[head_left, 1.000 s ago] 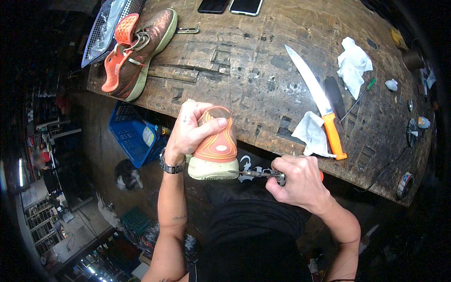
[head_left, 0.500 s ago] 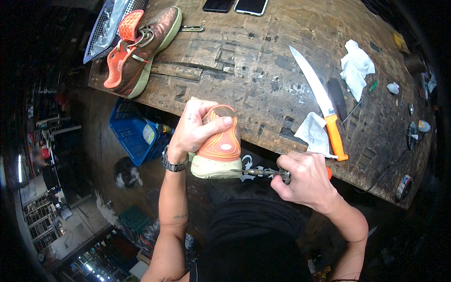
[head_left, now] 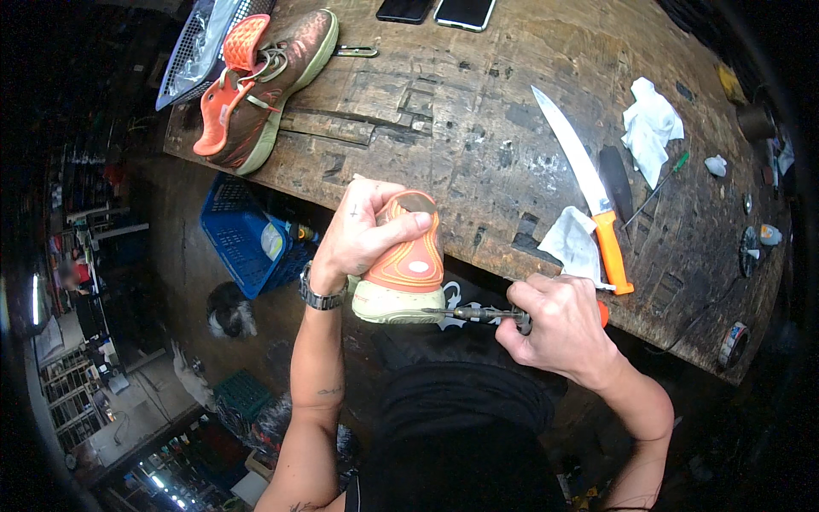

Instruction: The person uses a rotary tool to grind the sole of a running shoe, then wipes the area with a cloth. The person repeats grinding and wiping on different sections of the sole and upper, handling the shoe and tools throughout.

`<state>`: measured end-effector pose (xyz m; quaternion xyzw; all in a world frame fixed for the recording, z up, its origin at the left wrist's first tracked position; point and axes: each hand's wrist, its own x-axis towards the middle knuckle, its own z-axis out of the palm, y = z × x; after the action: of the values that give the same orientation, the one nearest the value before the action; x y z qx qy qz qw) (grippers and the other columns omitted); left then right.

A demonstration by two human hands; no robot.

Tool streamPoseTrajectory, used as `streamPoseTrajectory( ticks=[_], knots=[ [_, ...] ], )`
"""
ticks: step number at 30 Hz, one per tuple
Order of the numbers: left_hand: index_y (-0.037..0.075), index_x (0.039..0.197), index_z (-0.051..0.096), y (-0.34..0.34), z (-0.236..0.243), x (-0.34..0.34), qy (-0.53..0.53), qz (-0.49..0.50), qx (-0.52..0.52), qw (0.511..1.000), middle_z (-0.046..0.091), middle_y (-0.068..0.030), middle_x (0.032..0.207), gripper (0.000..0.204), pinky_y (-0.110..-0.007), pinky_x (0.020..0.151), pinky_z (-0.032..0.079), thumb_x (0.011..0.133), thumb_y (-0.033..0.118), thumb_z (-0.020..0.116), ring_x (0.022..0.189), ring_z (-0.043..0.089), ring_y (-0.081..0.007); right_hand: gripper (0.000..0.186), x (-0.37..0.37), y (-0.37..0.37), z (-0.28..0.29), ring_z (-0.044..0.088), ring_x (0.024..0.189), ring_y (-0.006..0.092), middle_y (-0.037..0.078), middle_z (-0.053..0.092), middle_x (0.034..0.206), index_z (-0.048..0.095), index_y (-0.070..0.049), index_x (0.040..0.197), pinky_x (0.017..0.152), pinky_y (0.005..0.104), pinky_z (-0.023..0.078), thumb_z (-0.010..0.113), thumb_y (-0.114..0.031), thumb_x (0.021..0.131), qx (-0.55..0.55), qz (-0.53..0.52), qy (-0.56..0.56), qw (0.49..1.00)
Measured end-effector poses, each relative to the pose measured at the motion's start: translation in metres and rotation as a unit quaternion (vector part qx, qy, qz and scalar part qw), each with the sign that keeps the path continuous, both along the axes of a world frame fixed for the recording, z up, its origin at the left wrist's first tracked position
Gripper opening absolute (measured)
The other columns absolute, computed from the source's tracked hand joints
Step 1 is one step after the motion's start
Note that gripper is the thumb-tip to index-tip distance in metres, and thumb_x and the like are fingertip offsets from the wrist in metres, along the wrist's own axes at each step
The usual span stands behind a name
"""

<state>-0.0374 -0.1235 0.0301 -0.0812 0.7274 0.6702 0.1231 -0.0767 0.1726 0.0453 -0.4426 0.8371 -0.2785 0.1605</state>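
My left hand is closed around the heel part of an orange sneaker, its thumb pressed on the orange upper. The pale sole faces down and toward me, over the gap between bench and lap. In my right hand is an awl with a slim metal shaft; an orange-red handle end shows behind the fist. The awl's tip meets the right side of the pale sole; how deep it goes cannot be seen. The matching sneaker, brown and orange, lies at the bench's far left.
On the worn wooden bench lie a curved knife with an orange handle, white cloths, a green-handled thin tool and two phones. A blue crate stands below the bench's left edge.
The whole view has shifted slightly, so everything sits a little further right. Both hands keep their holds, and the awl stays against the sole's side.
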Motion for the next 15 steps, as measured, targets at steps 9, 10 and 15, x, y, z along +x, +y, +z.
streamPoseTrajectory(
  ticks=[9, 10, 15],
  knots=[
    [-0.004, 0.092, 0.077, 0.0011, 0.001, -0.0001, 0.008, -0.005, -0.021, 1.0, 0.075, -0.0039, 0.076, 0.029, -0.026, 0.064, 0.054, 0.093, 0.025, 0.08, 0.068, 0.065, -0.0064, 0.019, 0.0006, -0.0017, 0.0026, 0.063, 0.055, 0.0354, 0.013, 0.059, 0.062, 0.061, -0.003, 0.07, 0.056, 0.0458, 0.05, 0.076, -0.015, 0.068, 0.008, -0.004, 0.005, 1.0],
    [-0.004, 0.091, 0.077, 0.0011, 0.0011, -0.0003, 0.01, -0.005, -0.028, 1.0, 0.074, -0.0039, 0.076, 0.029, -0.026, 0.064, 0.054, 0.093, 0.025, 0.08, 0.068, 0.065, -0.0064, 0.019, 0.0003, -0.0017, 0.0029, 0.063, 0.055, 0.0353, 0.013, 0.059, 0.062, 0.061, -0.003, 0.07, 0.056, 0.0457, 0.05, 0.076, -0.015, 0.068, 0.007, -0.002, 0.004, 1.0],
    [-0.004, 0.091, 0.077, 0.0012, 0.0018, -0.0008, 0.005, -0.009, -0.015, 1.0, 0.075, -0.0037, 0.076, 0.029, -0.026, 0.064, 0.054, 0.093, 0.025, 0.08, 0.068, 0.065, -0.0062, 0.019, -0.0013, -0.0013, 0.0042, 0.062, 0.055, 0.0352, 0.013, 0.059, 0.063, 0.06, -0.003, 0.069, 0.056, 0.0454, 0.05, 0.076, -0.015, 0.068, 0.01, 0.005, 0.007, 1.0]
  ],
)
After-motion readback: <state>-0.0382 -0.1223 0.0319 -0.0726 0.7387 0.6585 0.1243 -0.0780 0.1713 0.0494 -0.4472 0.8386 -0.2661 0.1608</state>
